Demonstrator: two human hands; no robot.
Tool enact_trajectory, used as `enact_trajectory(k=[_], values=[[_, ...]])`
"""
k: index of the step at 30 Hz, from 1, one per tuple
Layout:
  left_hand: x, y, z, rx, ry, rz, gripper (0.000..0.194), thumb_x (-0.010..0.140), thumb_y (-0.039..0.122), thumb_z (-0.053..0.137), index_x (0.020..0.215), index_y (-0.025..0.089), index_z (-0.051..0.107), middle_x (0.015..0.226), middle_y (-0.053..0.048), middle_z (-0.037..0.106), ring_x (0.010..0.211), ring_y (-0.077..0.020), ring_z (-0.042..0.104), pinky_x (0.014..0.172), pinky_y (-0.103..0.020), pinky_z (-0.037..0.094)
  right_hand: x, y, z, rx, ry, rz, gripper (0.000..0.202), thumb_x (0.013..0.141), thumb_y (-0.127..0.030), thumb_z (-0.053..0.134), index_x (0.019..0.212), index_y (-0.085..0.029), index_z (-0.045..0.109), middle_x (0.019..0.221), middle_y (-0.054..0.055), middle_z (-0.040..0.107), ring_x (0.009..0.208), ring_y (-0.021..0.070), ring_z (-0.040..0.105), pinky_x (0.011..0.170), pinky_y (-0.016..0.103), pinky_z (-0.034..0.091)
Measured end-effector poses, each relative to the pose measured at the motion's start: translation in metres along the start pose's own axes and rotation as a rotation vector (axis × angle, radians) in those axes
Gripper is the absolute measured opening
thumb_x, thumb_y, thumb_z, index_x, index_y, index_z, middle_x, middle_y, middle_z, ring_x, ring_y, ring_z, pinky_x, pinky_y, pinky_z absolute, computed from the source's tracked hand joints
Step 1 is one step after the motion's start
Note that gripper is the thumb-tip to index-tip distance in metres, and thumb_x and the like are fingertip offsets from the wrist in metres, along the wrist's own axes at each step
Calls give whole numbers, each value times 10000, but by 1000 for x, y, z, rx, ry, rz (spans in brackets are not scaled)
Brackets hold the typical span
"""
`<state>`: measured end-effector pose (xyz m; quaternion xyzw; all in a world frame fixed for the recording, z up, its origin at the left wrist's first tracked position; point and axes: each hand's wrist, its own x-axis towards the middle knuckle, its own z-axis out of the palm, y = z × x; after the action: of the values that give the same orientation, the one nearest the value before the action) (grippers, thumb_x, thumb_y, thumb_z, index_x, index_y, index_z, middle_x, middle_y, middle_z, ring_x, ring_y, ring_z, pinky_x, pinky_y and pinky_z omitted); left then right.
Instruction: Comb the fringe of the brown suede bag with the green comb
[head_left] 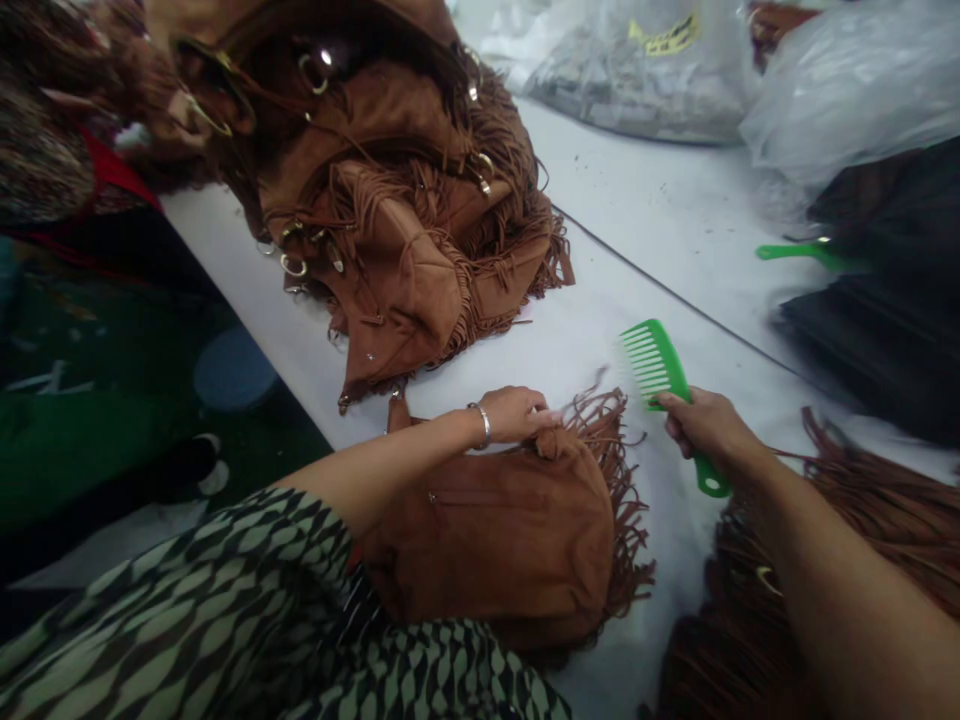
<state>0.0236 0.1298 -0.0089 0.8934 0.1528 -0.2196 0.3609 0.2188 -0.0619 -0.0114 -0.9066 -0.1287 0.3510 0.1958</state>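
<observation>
A brown fringed bag (517,540) lies on the white table in front of me, its fringe (626,500) spread along the right side. My left hand (517,414) rests at the bag's top edge, fingers curled beside a knotted bit of brown material; whether they pinch it is hard to tell. My right hand (705,425) is closed around a green wide-toothed comb (654,360), raised to the right of the fringe with its teeth facing left. Comb and fringe are apart.
Brown fringed bags with metal rings (420,240) are piled at the back left of the table (622,200). Clear plastic bags (862,90) stand behind. Dark items (885,310) and another green comb (795,252) lie right, more brown fringe (885,510) at lower right.
</observation>
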Motion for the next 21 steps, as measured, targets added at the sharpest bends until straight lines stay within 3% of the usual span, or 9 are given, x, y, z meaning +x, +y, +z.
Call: enact_trajectory(k=[3, 6, 8, 10, 13, 16, 21], values=[[21, 18, -14, 147, -117, -73, 477, 730, 619, 565, 811, 166, 692, 854, -112, 679, 856, -259, 622, 740, -322, 463, -9, -2, -3, 251, 219, 49, 199, 805, -398, 437, 824, -214, 509, 472, 8, 462, 373, 151, 401, 399, 317, 349], [37, 37, -19, 209, -149, -93, 328, 624, 399, 744, 803, 130, 684, 897, -159, 676, 941, -309, 610, 807, -365, 456, -24, -6, 4, 382, 312, 6, 246, 811, -442, 425, 851, -215, 511, 510, 2, 480, 401, 142, 419, 398, 297, 371], [44, 44, -19, 192, -145, -108, 258, 593, 242, 763, 802, 116, 679, 916, -173, 674, 964, -313, 607, 829, -370, 450, -39, -11, 18, 483, 320, -12, 249, 797, -445, 453, 831, -207, 517, 495, -23, 475, 372, 123, 408, 365, 267, 355], [50, 45, -19, 157, -142, -137, 234, 586, 182, 761, 789, 105, 674, 914, -173, 673, 975, -307, 605, 835, -360, 449, -55, -16, 40, 584, 315, -18, 252, 789, -446, 467, 806, -198, 510, 472, -51, 464, 336, 106, 395, 336, 241, 335], [59, 40, -20, 62, -138, -202, 177, 655, 197, 738, 766, 86, 656, 859, -135, 671, 921, -254, 619, 787, -318, 467, -81, -20, 78, 721, 335, -6, 262, 818, -462, 427, 764, -207, 456, 463, -77, 457, 315, 91, 394, 325, 218, 332], [66, 34, -21, -76, -164, -277, 172, 817, 261, 626, 802, 90, 622, 787, -49, 643, 741, -144, 609, 679, -276, 490, -104, -17, 110, 797, 363, 9, 285, 826, -466, 445, 710, -206, 439, 459, -78, 466, 324, 80, 410, 338, 203, 345], [69, 33, -21, -326, -272, -394, 227, 891, 299, 546, 767, 110, 572, 639, 35, 538, 506, -57, 467, 508, -197, 428, -114, -1, 133, 914, 367, 25, 321, 816, -480, 487, 673, -195, 449, 442, -74, 474, 327, 75, 425, 339, 186, 351]])
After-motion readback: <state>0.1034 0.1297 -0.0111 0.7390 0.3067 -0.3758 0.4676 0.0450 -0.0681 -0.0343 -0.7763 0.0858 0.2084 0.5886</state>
